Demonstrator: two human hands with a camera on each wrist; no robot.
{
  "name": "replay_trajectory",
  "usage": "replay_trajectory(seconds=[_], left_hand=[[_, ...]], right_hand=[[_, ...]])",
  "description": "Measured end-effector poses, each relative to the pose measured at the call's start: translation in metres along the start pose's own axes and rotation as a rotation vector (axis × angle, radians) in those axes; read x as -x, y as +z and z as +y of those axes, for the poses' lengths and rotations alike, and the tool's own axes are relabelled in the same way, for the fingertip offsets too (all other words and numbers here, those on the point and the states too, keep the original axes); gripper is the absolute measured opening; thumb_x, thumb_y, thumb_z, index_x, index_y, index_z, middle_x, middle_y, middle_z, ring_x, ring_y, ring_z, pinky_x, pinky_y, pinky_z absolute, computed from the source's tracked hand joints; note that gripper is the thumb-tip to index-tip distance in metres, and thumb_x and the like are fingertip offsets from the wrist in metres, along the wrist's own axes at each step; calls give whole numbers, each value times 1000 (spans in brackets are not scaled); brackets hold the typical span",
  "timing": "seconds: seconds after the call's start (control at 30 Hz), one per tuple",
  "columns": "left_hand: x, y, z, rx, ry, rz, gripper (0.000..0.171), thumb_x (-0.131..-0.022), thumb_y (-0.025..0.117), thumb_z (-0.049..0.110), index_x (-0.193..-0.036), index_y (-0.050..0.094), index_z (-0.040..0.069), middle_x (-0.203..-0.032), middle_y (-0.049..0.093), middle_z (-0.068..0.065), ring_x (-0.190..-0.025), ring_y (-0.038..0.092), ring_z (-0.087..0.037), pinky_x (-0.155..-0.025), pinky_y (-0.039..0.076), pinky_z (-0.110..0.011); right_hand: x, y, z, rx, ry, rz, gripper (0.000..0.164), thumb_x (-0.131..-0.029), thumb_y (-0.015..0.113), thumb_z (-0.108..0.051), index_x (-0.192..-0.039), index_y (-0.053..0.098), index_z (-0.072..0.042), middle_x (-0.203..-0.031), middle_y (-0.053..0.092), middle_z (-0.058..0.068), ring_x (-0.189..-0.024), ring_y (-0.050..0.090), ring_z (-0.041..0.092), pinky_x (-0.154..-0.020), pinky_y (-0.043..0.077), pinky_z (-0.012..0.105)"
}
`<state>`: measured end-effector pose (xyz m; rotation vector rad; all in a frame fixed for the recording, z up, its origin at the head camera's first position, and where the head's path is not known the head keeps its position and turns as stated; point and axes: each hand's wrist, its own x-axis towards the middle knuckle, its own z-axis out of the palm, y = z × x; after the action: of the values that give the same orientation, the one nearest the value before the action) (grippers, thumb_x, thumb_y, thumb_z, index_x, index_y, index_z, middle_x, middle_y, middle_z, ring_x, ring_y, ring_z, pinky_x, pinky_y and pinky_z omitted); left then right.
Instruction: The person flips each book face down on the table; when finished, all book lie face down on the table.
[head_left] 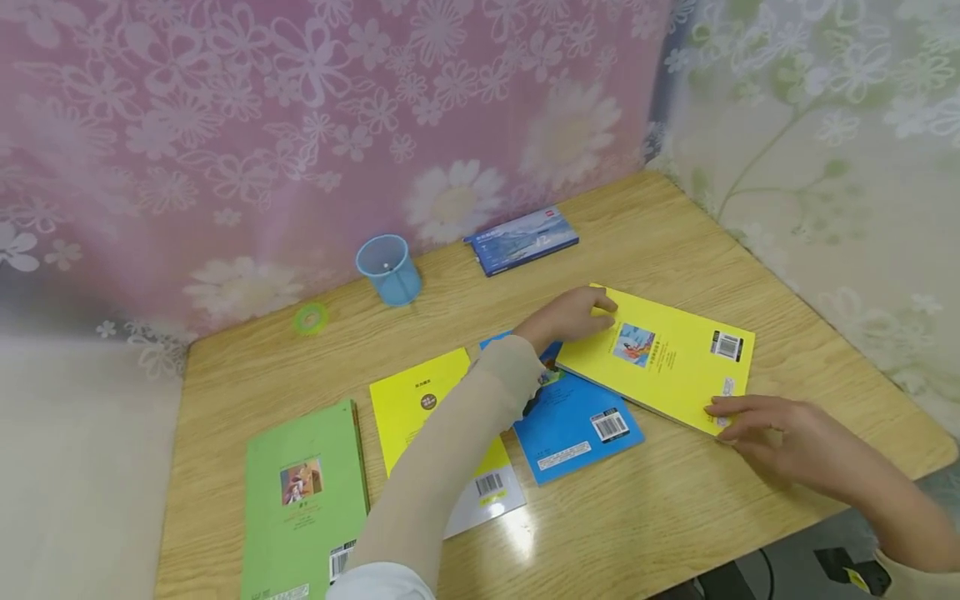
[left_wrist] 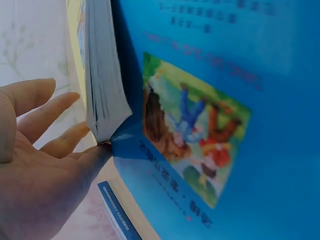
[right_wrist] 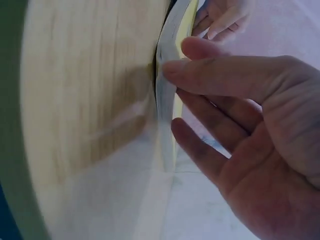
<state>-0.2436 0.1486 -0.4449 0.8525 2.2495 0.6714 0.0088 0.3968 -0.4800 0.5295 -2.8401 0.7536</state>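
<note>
A yellow book (head_left: 660, 358) with a small picture and a barcode lies slanted, one end overlapping a blue book (head_left: 577, 425). At its far left corner, my left hand (head_left: 573, 317) holds it, fingers over the cover. Seen from the left wrist, the thumb sits by the corner where the page block (left_wrist: 102, 75) meets the blue cover (left_wrist: 280, 100). My right hand (head_left: 787, 433) pinches the near right corner. In the right wrist view, its thumb lies on the page edge (right_wrist: 167, 105) and the other fingers are on the cover side.
To the left lie a second yellow book (head_left: 420, 383), partly under my left sleeve (head_left: 450, 442), and a green book (head_left: 300, 442). Along the wall stand a blue mesh cup (head_left: 397, 279), a blue flat box (head_left: 525, 242) and a green tape roll (head_left: 311, 318).
</note>
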Motion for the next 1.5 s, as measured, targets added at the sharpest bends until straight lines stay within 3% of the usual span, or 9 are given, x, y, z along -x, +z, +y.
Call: replay_trajectory(seconds=[0.17, 0.4, 0.47, 0.53, 0.6, 0.67, 1.0, 1.2, 1.5], left_hand=[[10, 2, -3, -91, 32, 2, 42, -111, 54, 31, -152, 58, 19, -170, 39, 1, -161, 30, -17, -129, 32, -30], [41, 16, -2, -433, 73, 70, 48, -110, 53, 39, -153, 56, 17, -170, 38, -8, -163, 26, -24, -134, 22, -37], [54, 23, 0, -486, 28, 85, 55, -108, 52, 49, -154, 55, 19, -172, 34, -7, -164, 23, -25, -134, 22, -40], [67, 30, 1, -513, -7, 98, 63, -106, 51, 58, -156, 52, 20, -174, 30, -6, -165, 21, -26, -134, 23, -42], [80, 38, 3, -523, -25, 103, 71, -103, 49, 66, -159, 48, 21, -175, 27, -5, -165, 18, -28, -134, 24, -46], [91, 46, 5, -526, -24, 102, 77, -102, 47, 70, -162, 42, 23, -176, 24, -4, -166, 17, -29, -133, 25, -48], [122, 77, 5, -677, -4, 116, 87, -100, 35, 78, -167, 30, 23, -177, 18, -10, -165, 14, -41, -133, 25, -51], [122, 78, 5, -741, 5, 99, 84, -104, 32, 73, -169, 25, 19, -177, 17, -13, -164, 15, -43, -131, 29, -48], [106, 68, 0, -684, 41, 56, 87, -104, 33, 74, -169, 23, 18, -178, 12, -13, -165, 11, -42, -132, 27, -46]], right_hand=[[-6, -3, -6, 39, 59, -53, 45, -68, 99, -15, -104, 80, -34, -122, 77, -2, -112, 65, -6, -86, 42, -3], [-29, -12, 2, 42, 130, -64, 41, -85, 89, -23, -123, 77, -13, -137, 70, 16, -125, 63, 43, -104, 21, -6], [-36, -14, 8, 14, 153, -75, 47, -89, 86, -24, -131, 72, -8, -144, 63, 24, -132, 56, 51, -121, 24, 8], [-43, -16, 14, -10, 160, -86, 51, -91, 83, -23, -135, 68, -3, -148, 56, 31, -137, 49, 56, -131, 27, 38], [-50, -17, 19, -40, 184, -105, 55, -92, 82, -23, -140, 64, -1, -153, 49, 35, -141, 41, 59, -123, 28, 68], [-56, -17, 23, -49, 196, -128, 60, -92, 82, -24, -143, 61, 0, -155, 44, 37, -144, 36, 62, -115, 28, 78], [-66, -6, 35, -46, 241, -202, 80, -86, 88, -32, -150, 53, 1, -164, 28, 38, -148, 23, 65, -111, 25, 83], [-59, -2, 41, -45, 224, -156, 84, -79, 94, -29, -148, 56, 0, -163, 30, 37, -146, 24, 64, -112, 22, 82], [-45, -2, 39, -23, 246, -148, 91, -77, 94, -37, -151, 54, -2, -167, 25, 35, -146, 21, 65, -112, 18, 82]])
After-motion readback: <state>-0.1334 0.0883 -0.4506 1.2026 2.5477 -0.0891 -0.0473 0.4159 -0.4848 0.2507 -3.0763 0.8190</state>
